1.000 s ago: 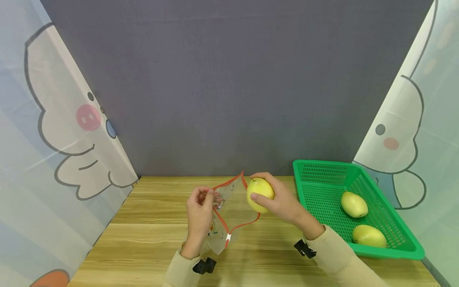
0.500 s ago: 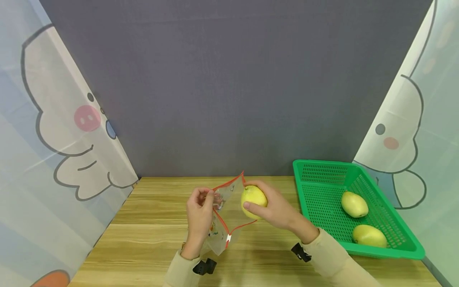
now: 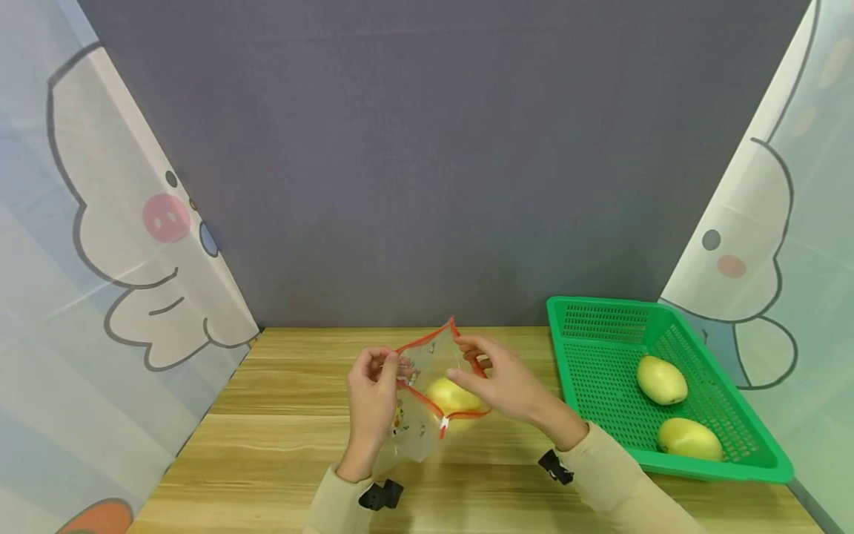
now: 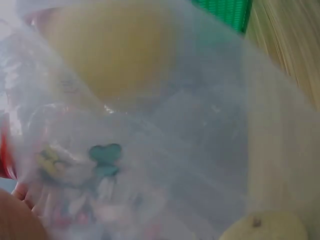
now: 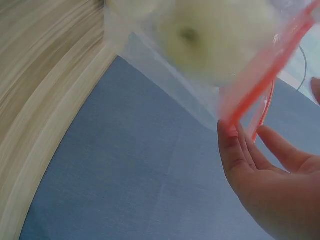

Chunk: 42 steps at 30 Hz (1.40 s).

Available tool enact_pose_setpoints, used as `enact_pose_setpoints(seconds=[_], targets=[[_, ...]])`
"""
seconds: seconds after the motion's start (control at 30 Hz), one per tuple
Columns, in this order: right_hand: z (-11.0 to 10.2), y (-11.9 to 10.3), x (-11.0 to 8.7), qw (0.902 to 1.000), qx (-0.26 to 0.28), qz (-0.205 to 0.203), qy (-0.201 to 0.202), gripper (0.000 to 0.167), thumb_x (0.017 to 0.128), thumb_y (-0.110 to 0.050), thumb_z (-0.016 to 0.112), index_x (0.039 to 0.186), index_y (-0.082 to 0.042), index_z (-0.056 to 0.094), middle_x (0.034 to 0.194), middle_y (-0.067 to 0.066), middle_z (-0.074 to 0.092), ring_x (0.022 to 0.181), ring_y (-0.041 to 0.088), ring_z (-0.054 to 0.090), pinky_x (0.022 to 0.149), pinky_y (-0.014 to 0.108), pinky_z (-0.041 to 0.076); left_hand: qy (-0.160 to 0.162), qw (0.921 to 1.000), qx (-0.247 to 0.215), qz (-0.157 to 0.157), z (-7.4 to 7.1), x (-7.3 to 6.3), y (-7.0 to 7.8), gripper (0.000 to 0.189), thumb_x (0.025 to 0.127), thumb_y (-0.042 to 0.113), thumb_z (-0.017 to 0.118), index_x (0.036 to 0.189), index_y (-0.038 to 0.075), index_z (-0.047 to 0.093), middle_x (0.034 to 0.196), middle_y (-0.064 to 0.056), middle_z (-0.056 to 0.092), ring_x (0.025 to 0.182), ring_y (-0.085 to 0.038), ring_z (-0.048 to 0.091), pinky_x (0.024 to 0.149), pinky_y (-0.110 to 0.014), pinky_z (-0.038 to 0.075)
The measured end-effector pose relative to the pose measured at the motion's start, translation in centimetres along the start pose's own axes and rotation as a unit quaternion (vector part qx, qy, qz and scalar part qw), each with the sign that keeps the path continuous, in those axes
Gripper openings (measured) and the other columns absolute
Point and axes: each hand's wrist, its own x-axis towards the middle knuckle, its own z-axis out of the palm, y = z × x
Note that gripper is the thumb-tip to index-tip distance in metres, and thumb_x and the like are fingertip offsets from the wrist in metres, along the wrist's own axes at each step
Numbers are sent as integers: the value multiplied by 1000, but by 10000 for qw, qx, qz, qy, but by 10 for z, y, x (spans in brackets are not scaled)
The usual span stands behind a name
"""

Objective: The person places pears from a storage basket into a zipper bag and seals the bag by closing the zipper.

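My left hand (image 3: 373, 386) pinches the red zip rim of a clear printed zip bag (image 3: 415, 439), whose mouth gapes open. A yellow oval fruit (image 3: 454, 394), mango-like, is inside the bag just below the mouth and blurred in the wrist views. My right hand (image 3: 503, 382) is above it at the bag's right side, thumb and fingers apart, its fingers touching the red rim (image 5: 265, 80). A second pale yellow fruit (image 4: 265, 227) shows low in the left wrist view; whether it lies in the bag I cannot tell.
A green perforated basket (image 3: 600, 371) stands at the right with two yellow fruits (image 3: 660, 380) in it. The wooden table (image 3: 280, 423) ends at a grey backdrop (image 3: 400, 185). Cartoon-printed curtains (image 3: 120, 297) flank both sides.
My right hand has moved left with the fruit and let go of it, and the fruit has dropped into the bag. My left hand keeps its hold on the rim.
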Motion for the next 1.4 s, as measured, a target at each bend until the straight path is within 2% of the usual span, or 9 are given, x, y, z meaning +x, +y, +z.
enact_pose_setpoints(seconds=[0.2,0.47,0.63,0.77,1.0,1.17,1.27,1.4], targets=[[1,2,1,9999,55,-38,-82,49,96,-34,71,136,-7,61,126,2,63,109,22,62,97,45,54,21,9999,-109,-11,-1,-1,-1,13,103,4,57,99,-8,59,87,-22,71,69,-20,72,60,-28,61],[-8,-2,1,9972,4,-661,-343,28,100,-21,67,125,-8,67,120,-1,66,104,16,63,93,42,56,142,9997,-146,-99,-5,3,0,17,104,9,57,101,-7,59,89,-23,71,70,-16,72,60,-28,61],[-15,-6,-2,9955,-184,-767,-532,21,102,-19,65,121,-13,69,117,-6,67,103,14,64,91,38,57,135,9996,-197,-121,-6,2,0,15,104,7,57,101,-7,58,89,-24,71,71,-16,72,60,-28,61],[-18,-6,-2,9920,-587,-953,-581,18,101,-16,65,117,-13,71,112,-8,67,99,12,64,88,34,58,107,9997,-202,-107,-6,2,0,14,104,6,57,101,-8,59,89,-24,71,71,-17,72,60,-28,61],[-19,6,-2,9762,-1291,-1702,-362,9,98,-12,65,103,-11,72,100,-4,67,91,15,63,79,31,58,79,9996,-253,-104,-5,1,-1,13,103,4,57,101,-9,59,89,-26,70,70,-18,72,60,-28,62],[-21,18,-4,9627,-1691,-2104,-180,5,94,-9,66,94,-10,72,93,-8,64,86,15,62,76,30,56,77,9996,-259,-69,-6,1,-3,13,103,4,57,101,-9,59,89,-26,70,70,-18,72,58,-28,61],[-24,24,-7,9561,-2021,-2115,-167,5,93,-9,67,94,-11,72,92,-6,66,86,13,62,75,30,56,68,9996,-257,-40,-5,1,-3,13,103,4,58,100,-8,59,88,-26,70,70,-18,72,58,-28,61],[-30,31,-10,9505,-2440,-1920,-158,6,93,-10,68,94,-13,73,94,-4,68,85,10,63,72,28,57,25,9997,-232,-68,-4,2,-3,13,103,5,58,101,-8,59,89,-28,70,70,-17,72,59,-28,61]])
